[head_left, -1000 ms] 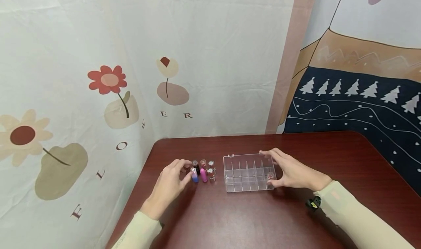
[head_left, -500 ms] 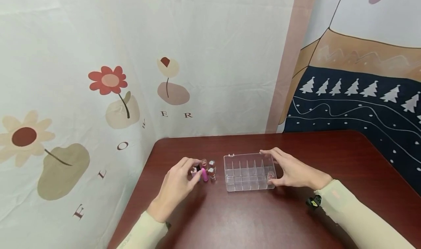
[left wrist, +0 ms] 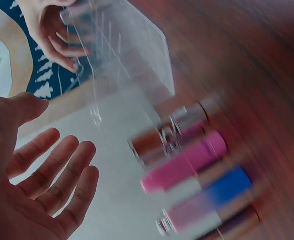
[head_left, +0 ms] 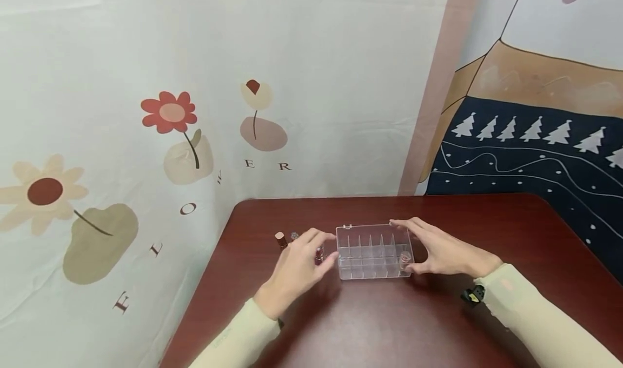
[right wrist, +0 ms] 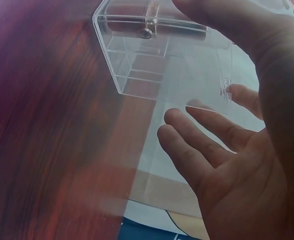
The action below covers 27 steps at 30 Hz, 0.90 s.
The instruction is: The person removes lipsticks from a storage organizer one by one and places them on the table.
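Observation:
My right hand (head_left: 445,249) holds the right end of a clear compartment box (head_left: 375,254), thumb at the front edge and a fingertip at the back corner. One lip gloss tube (head_left: 405,261) stands in the box's right-end compartment. My left hand (head_left: 304,265) hovers by the box's left side with nothing in it, fingers spread and loosely bent. Beyond its fingertips in the left wrist view are a silver-capped lip gloss (left wrist: 149,145), a bright pink tube (left wrist: 184,162) and a pink-and-blue tube (left wrist: 211,197), all blurred. In the head view this hand covers most of them.
A copper-topped tube (head_left: 280,240) stands left of my left hand at the back of the group. The dark red wooden table (head_left: 384,325) extends around the box. A printed cloth (head_left: 340,114) hangs behind the table's far edge.
My left hand has moved right, from the left side of the tubes to near the box, and now hides most of the tubes. The right hand keeps its hold. The head view has shifted slightly.

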Available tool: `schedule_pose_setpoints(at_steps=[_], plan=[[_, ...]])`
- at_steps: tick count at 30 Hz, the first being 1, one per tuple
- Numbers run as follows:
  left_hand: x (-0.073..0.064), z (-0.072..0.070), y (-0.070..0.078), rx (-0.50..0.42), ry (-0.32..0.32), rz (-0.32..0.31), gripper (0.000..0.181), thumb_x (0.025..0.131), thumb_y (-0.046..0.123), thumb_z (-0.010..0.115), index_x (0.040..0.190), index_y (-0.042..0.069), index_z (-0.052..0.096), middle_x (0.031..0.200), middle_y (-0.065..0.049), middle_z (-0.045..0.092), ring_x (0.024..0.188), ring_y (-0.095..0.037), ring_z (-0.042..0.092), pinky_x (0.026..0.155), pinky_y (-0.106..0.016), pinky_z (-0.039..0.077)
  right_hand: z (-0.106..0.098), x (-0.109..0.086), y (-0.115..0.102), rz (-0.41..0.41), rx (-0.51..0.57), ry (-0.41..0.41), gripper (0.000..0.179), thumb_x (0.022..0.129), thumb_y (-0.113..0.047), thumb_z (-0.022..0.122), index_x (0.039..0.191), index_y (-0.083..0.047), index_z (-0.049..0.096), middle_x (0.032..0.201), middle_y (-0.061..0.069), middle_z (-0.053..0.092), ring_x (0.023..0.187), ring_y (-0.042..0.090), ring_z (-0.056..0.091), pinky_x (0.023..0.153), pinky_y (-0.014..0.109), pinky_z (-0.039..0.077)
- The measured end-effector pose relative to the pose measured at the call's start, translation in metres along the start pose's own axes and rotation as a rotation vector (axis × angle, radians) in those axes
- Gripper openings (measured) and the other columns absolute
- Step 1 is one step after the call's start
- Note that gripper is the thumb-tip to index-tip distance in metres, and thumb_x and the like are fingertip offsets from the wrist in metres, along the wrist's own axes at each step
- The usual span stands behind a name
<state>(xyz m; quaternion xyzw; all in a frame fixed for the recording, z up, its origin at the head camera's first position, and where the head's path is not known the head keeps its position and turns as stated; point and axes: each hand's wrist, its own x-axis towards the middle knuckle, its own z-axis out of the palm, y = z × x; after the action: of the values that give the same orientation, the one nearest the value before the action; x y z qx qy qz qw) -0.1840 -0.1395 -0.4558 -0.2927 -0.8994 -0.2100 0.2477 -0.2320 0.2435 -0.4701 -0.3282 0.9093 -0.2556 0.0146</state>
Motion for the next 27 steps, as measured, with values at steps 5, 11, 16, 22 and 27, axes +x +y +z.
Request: schedule_pose_setpoints(at_steps=[5,11,16,22,27], plan=[[0.010,0.013,0.018,-0.015,-0.026,0.048,0.036,0.099,0.027,0.094,0.131,0.016,0.082,0.120,0.001,0.081,0.086,-0.015,0.075,0.073,-0.030,0.065,-0.001,-0.003,0.003,-0.038,-0.003,0.023,0.115,0.084,-0.028,0.108,0.178,-0.018,0.043,0.160,0.013,0.065,0.144,0.034,0.070,0.118,0.065,0.062],[0.021,0.030,0.033,-0.042,-0.052,0.078,0.037,0.100,0.029,0.093,0.133,0.015,0.082,0.122,-0.002,0.082,0.090,-0.017,0.078,0.077,-0.030,0.067,-0.003,-0.003,0.005,-0.055,-0.005,0.039,0.119,0.083,-0.028,0.109,0.180,-0.018,0.041,0.158,0.012,0.066,0.143,0.034,0.072,0.117,0.065,0.062],[0.031,0.041,0.043,-0.030,-0.057,0.104,0.038,0.101,0.032,0.092,0.134,0.017,0.081,0.120,0.000,0.082,0.090,-0.016,0.079,0.077,-0.030,0.067,-0.006,-0.005,0.008,-0.056,-0.008,0.040,0.118,0.082,-0.029,0.109,0.179,-0.018,0.041,0.157,0.013,0.066,0.140,0.031,0.074,0.117,0.064,0.063],[0.039,0.055,0.054,-0.035,-0.111,0.092,0.046,0.100,0.038,0.094,0.139,0.019,0.079,0.126,-0.002,0.082,0.106,-0.017,0.082,0.091,-0.031,0.068,-0.005,-0.006,0.011,-0.057,0.011,0.036,0.112,0.082,-0.028,0.109,0.175,-0.014,0.046,0.157,0.009,0.066,0.137,0.026,0.075,0.114,0.061,0.065],[0.043,0.067,0.067,-0.023,-0.168,0.065,0.055,0.098,0.047,0.095,0.144,0.023,0.078,0.129,0.001,0.080,0.109,-0.015,0.080,0.094,-0.030,0.067,-0.003,-0.006,0.012,-0.106,0.025,0.050,0.109,0.081,-0.024,0.110,0.171,-0.010,0.050,0.158,0.008,0.067,0.135,0.025,0.077,0.114,0.058,0.066]])
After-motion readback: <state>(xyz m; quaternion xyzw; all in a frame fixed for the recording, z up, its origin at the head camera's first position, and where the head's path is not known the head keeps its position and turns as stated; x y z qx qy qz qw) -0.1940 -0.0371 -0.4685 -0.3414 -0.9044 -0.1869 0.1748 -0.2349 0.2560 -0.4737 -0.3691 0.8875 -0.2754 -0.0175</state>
